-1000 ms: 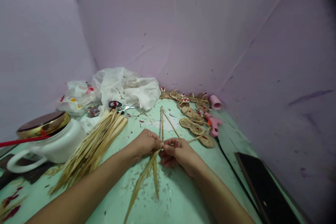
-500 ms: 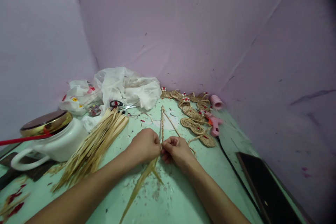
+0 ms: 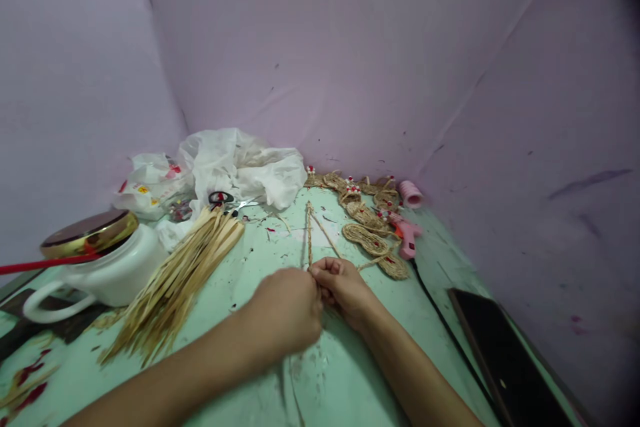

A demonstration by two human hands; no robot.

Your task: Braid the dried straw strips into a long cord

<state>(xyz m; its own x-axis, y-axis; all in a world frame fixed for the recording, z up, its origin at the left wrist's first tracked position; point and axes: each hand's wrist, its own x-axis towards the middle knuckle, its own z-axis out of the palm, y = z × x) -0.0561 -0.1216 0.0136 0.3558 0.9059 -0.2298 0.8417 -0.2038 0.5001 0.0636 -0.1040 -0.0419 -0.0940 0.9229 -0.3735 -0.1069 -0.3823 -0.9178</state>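
A thin cord of twisted dry fibre (image 3: pixel 309 235) runs from a point on the table down to my hands. My right hand (image 3: pixel 345 287) pinches its near end between thumb and fingertips. My left hand (image 3: pixel 290 310), somewhat blurred, is closed like a fist right beside the right fingertips, with loose fibre strands (image 3: pixel 295 387) trailing below it. Its fingertips are hidden, though it appears to grip those strands. A second length of cord (image 3: pixel 325 237) slants from the same far point to behind my right hand.
Left lie a bundle of dry fibre strips (image 3: pixel 180 280), scissors (image 3: pixel 223 199) and a white pot (image 3: pixel 125 273). Plastic bags (image 3: pixel 240 163) stand behind. Coiled fibre soles (image 3: pixel 367 240), a pink glue gun (image 3: pixel 407 233) with its cable, and a dark flat slab (image 3: pixel 505 353) lie right.
My left hand has moved right and nearer me, rolling over in front of the cord's end. The broad strands under it have swung out of sight or blurred. My right hand has barely shifted.
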